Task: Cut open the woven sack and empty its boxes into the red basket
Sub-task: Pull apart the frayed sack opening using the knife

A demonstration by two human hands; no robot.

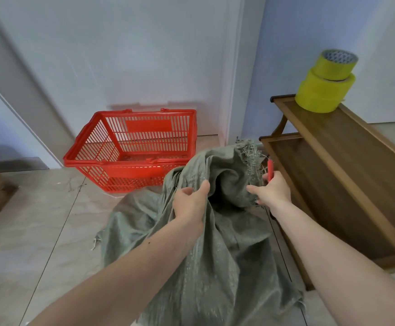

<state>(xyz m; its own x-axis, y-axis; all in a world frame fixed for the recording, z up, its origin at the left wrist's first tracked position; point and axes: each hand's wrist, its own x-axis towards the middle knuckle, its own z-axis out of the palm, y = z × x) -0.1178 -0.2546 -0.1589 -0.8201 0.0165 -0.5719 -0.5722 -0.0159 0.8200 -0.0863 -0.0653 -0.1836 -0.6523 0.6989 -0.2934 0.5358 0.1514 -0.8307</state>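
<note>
Soft even daylight, wide-angle edge bending

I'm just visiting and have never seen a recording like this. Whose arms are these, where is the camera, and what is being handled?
There is no machine here: a person wears a camera on the head, looking down at their own arms. The left hand grips the grey-green woven sack near its frayed, open mouth. The right hand pulls the other side of the mouth while holding a red-handled cutter. A red basket, with nothing in it yet, sits on the tiled floor behind the sack. On the right, a wooden shelf carries two stacked yellow tape rolls.
</note>
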